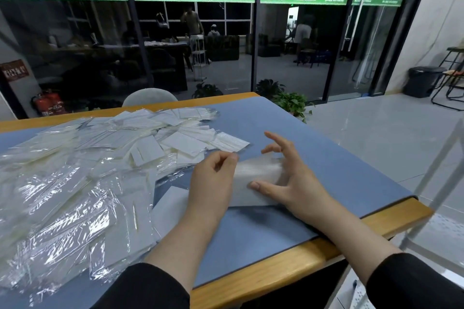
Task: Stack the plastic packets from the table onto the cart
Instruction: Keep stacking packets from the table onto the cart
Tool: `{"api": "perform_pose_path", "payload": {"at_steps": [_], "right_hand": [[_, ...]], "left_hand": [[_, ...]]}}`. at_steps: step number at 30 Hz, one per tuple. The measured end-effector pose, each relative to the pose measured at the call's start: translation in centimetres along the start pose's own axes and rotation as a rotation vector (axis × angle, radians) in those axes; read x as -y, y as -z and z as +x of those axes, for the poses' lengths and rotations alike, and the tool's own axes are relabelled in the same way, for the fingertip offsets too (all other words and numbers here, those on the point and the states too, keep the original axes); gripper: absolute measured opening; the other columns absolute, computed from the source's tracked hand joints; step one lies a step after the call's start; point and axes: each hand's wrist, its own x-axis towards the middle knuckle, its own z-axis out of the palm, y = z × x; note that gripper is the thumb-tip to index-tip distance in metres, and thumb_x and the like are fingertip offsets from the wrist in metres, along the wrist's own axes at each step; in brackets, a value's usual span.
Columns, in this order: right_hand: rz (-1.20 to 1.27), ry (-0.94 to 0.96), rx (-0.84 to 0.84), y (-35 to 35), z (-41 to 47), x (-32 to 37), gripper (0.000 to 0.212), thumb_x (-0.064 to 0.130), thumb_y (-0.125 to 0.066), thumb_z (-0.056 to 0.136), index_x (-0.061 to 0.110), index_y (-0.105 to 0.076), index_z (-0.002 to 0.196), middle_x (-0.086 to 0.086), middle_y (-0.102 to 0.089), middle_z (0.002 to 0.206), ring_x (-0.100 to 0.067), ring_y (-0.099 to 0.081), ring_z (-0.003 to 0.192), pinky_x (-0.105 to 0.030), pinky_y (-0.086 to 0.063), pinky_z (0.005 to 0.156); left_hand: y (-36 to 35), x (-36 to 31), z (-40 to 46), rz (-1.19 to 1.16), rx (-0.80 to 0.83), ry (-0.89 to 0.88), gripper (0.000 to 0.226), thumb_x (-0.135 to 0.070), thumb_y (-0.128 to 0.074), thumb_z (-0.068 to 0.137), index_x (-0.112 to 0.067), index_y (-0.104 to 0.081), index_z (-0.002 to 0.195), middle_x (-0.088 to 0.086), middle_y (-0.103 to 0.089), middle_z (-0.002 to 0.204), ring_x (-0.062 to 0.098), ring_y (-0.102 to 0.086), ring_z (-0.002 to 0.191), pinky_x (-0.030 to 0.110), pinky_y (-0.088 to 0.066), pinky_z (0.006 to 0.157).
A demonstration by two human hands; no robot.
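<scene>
A big heap of clear plastic packets [82, 178] with white inserts covers the left half of the blue-topped table [313, 158]. One packet [253, 178] is lifted just above the table, blurred. My left hand [213, 180] pinches its upper left edge. My right hand [286, 175] touches its right side with the thumb under the lower edge and the fingers spread apart above it. The white metal cart [426, 208] stands off the table's right end; only its frame and a perforated shelf show.
The table has a wooden rim [288, 261] at the near and right edges. A grey chair back [150, 98] sits at the far side, potted plants [291, 103] by the far right corner, a glass wall behind. A dark bin [424, 80] stands at right.
</scene>
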Motion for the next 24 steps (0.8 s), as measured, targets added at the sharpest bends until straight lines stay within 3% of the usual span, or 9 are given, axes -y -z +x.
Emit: {"api": "perform_pose_path", "payload": {"at_steps": [2,4,7,10,13,16,20,22,24], "right_hand": [[-0.075,0.057,-0.031,-0.2,0.0,-0.3,0.065,0.043,-0.081,0.078,0.046,-0.047,0.133,0.015,-0.051,0.123,-0.002,-0.050,0.119,-0.010,-0.038,0.097],[-0.154,0.050,-0.047,-0.1,-0.1,-0.6,0.050,0.058,-0.073,0.075,0.041,-0.060,0.120,0.017,-0.052,0.119,-0.001,-0.052,0.115,-0.011,-0.041,0.092],[-0.197,0.040,-0.057,0.3,-0.5,-0.4,0.051,0.065,-0.069,0.073,0.033,-0.063,0.112,0.020,-0.052,0.116,-0.001,-0.054,0.110,-0.009,-0.042,0.084],[-0.146,-0.010,0.034,0.2,-0.7,0.2,0.052,0.054,-0.076,0.076,0.040,-0.054,0.120,0.022,-0.051,0.123,0.006,-0.050,0.116,-0.007,-0.039,0.088],[-0.033,-0.059,0.070,0.1,-0.8,0.6,0.059,0.029,-0.082,0.083,0.042,-0.046,0.128,0.017,-0.052,0.128,0.004,-0.050,0.117,-0.008,-0.039,0.093],[-0.034,-0.092,0.083,0.6,-0.8,0.8,0.058,0.020,-0.078,0.086,0.044,-0.044,0.127,0.016,-0.053,0.126,0.004,-0.055,0.101,-0.008,-0.041,0.084],[-0.079,-0.162,0.162,0.9,-0.9,1.2,0.051,0.020,-0.076,0.087,0.048,-0.050,0.121,0.020,-0.057,0.119,-0.011,-0.063,0.083,-0.018,-0.053,0.073],[-0.100,-0.126,0.102,1.0,-1.1,1.3,0.048,0.015,-0.074,0.087,0.047,-0.053,0.116,0.021,-0.059,0.116,-0.005,-0.059,0.090,-0.009,-0.046,0.074],[-0.115,-0.106,0.004,1.4,-1.2,1.2,0.049,0.011,-0.073,0.088,0.048,-0.052,0.111,0.020,-0.061,0.111,-0.004,-0.057,0.092,-0.006,-0.041,0.074]], "left_hand": [[0.1,0.2,0.1,-0.015,-0.042,0.026,0.012,-0.020,-0.062,0.095,-0.021,-0.070,0.087,-0.010,-0.064,0.071,0.012,-0.052,0.065,0.033,-0.040,0.067],[0.1,0.2,0.1,-0.015,-0.057,0.041,0.015,-0.014,-0.059,0.094,-0.024,-0.069,0.091,-0.008,-0.066,0.078,0.014,-0.054,0.069,0.034,-0.041,0.068],[0.0,0.0,0.1,-0.022,-0.016,0.045,0.014,-0.017,-0.056,0.097,-0.023,-0.068,0.091,-0.006,-0.070,0.086,0.011,-0.058,0.078,0.033,-0.045,0.074],[-0.4,-0.2,-0.3,0.021,0.080,-0.022,0.016,-0.026,-0.056,0.102,-0.018,-0.066,0.094,-0.008,-0.066,0.086,0.001,-0.055,0.077,0.018,-0.043,0.072],[-0.3,-0.1,-0.4,0.004,0.061,-0.075,0.012,-0.028,-0.058,0.102,-0.019,-0.066,0.098,-0.009,-0.067,0.091,-0.005,-0.056,0.076,0.012,-0.043,0.072],[0.0,0.2,0.0,0.029,-0.011,-0.063,0.011,-0.029,-0.061,0.100,-0.021,-0.066,0.094,-0.009,-0.066,0.086,-0.003,-0.055,0.072,0.017,-0.043,0.069],[-0.3,0.3,-0.4,0.179,0.066,-0.074,0.037,-0.037,-0.054,0.102,-0.014,-0.056,0.074,-0.014,-0.048,0.057,0.008,-0.042,0.061,0.030,-0.033,0.060],[-0.1,0.0,-0.4,0.135,0.062,-0.093,0.038,-0.046,-0.055,0.100,-0.015,-0.058,0.080,-0.016,-0.051,0.063,0.010,-0.046,0.067,0.029,-0.037,0.064],[0.4,0.0,-0.4,0.101,0.126,-0.120,0.022,-0.053,-0.062,0.091,-0.031,-0.061,0.094,-0.019,-0.062,0.087,0.004,-0.056,0.085,0.020,-0.043,0.076]]}}
